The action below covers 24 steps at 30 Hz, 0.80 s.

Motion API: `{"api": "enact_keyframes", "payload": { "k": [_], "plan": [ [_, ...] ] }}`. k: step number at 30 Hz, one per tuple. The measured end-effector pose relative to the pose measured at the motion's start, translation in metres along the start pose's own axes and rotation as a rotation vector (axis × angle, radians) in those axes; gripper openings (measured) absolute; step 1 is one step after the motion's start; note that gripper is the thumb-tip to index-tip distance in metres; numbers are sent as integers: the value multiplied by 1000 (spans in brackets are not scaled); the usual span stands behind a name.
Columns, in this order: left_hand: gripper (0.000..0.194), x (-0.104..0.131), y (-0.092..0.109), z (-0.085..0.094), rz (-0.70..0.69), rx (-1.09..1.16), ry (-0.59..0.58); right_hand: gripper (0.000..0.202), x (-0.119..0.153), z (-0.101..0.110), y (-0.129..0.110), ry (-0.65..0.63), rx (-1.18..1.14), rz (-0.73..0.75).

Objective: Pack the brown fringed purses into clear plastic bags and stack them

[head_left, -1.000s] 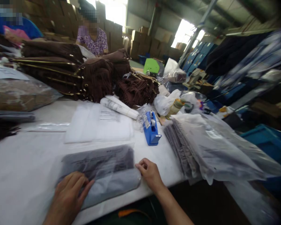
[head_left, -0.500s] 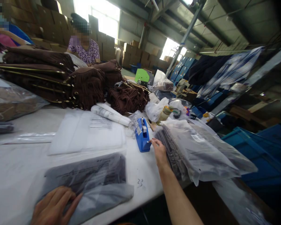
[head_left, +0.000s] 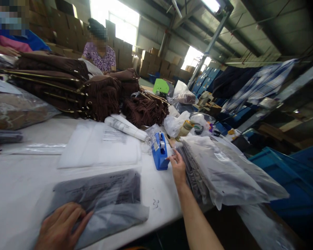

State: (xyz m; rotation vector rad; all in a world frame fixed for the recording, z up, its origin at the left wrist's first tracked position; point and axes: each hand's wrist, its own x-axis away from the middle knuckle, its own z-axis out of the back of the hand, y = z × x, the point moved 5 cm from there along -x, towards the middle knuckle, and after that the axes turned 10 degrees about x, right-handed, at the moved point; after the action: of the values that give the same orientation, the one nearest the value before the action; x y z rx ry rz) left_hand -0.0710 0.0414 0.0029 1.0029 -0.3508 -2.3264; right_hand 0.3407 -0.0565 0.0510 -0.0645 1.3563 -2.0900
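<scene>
My left hand lies on a frosted plastic bag with a dark flat item inside, at the near edge of the table. Its fingers are bent and the thumb presses on the bag's folded part. To the right, a blue tape dispenser with a roll of clear tape stands upright. My right hand is at the dispenser's front end, fingertips close together against it. Any tape between those fingertips is too small to make out.
Filled plastic bags are stacked right of my right arm. White plastic sheets lie behind the left bag. Brown fringed bags are piled at the back. A co-worker is beyond them. Blue crates stand at the right.
The view has shifted slightly. My right index finger has lifted a little, while the hand stays by the dispenser. My left hand remains on the bag.
</scene>
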Motion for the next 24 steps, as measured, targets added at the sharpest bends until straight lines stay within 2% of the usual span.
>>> {"api": "enact_keyframes", "payload": {
  "k": [3, 6, 8, 9, 10, 11, 12, 14, 15, 16, 17, 19, 22, 24],
  "plan": [
    [23, -4, 13, 4, 29, 17, -89, 58, 26, 6, 15, 66, 24, -33],
    [22, -7, 22, 11, 84, -5, -100, 65, 36, 14, 34, 80, 71, -80],
    [21, -7, 23, 12, 118, -14, -125, 70, 38, 19, 31, 79, 90, -93],
    [20, -6, 22, 11, 132, -14, -144, 71, 40, 19, 22, 50, 85, -78],
    [19, -5, 21, 10, 142, -12, -159, 72, 45, 15, 8, -24, 70, -39],
    [18, -4, 21, 10, 149, -10, -172, 71, 54, 8, -12, -151, 45, 24],
    [17, -3, 20, 9, 154, -9, -181, 69, 66, -4, -35, -328, 16, 112],
    [17, -2, 20, 9, 154, -12, -177, 66, 104, -35, -82, -766, 1, 339],
    [17, -3, 21, 9, 154, -15, -172, 66, 124, -50, -102, -934, 44, 460],
    [17, -3, 21, 10, 153, -18, -169, 68, 140, -64, -116, -1026, 124, 583],
    [18, -4, 22, 10, 150, -22, -165, 70, 152, -77, -126, -1063, 223, 690],
    [17, -4, 25, 11, 140, -36, -164, 74, 163, -99, -132, -1038, 436, 834],
    [15, -4, 28, 12, 116, -62, -175, 78, 163, -120, -121, -962, 646, 897],
    [15, -3, 29, 11, 105, -76, -184, 82, 156, -124, -111, -899, 724, 899]
  ]
}}
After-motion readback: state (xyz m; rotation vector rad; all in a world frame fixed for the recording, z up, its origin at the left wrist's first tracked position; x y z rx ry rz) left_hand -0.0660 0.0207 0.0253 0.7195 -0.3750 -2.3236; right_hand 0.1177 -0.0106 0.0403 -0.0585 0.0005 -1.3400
